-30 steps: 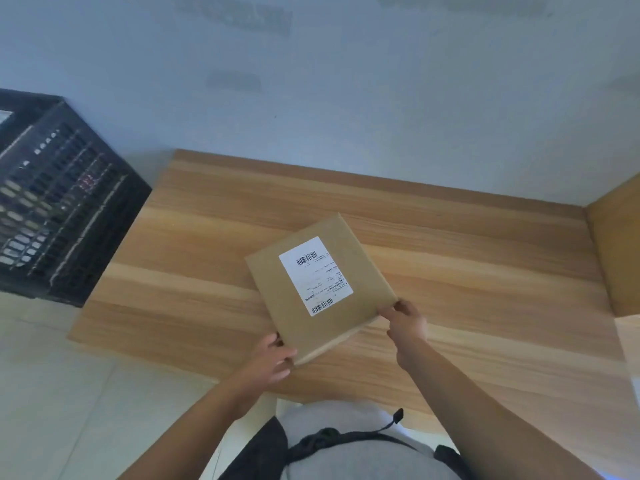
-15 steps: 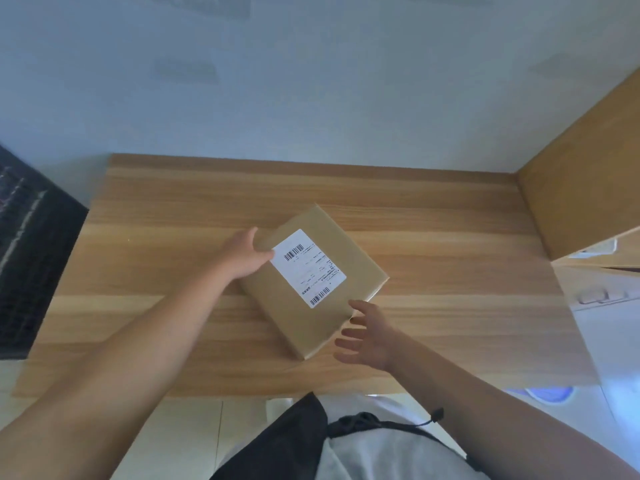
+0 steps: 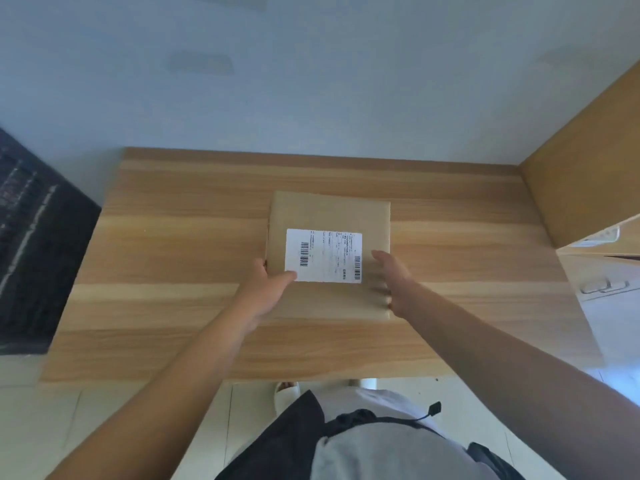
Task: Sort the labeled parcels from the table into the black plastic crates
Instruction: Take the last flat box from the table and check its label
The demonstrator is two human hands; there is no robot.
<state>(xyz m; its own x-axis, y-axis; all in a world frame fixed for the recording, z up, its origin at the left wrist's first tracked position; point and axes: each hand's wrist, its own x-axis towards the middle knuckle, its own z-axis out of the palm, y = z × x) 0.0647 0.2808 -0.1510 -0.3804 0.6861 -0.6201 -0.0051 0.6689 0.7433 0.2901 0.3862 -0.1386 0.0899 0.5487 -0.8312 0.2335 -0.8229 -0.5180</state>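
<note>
A: Entry, head view. One parcel (image 3: 329, 216) lay flat at the centre of the frame on the table (image 3: 173, 306), white label (image 3: 323, 255) facing up, edges roughly square to the table.

B: Hands?

A: Left hand (image 3: 265, 291) held the parcel's left edge, thumb over the label's lower left corner, fingers hidden beneath, so a pinch. Right hand (image 3: 389, 284) was at the right edge with fingers spread and blurred; I could not tell whether it had closed on the parcel.

B: Advice for the lift?

A: My judgement: seat both hands under opposite edges first, keep the parcel level and the label readable, then lift straight up.

B: Room to move?

A: The black crate (image 3: 38, 258) sat at the left edge of the frame, beyond the table's left end. Bare tabletop lay between. A wooden panel (image 3: 585, 174) closed off the upper right, so leftward looked the open route.
</note>
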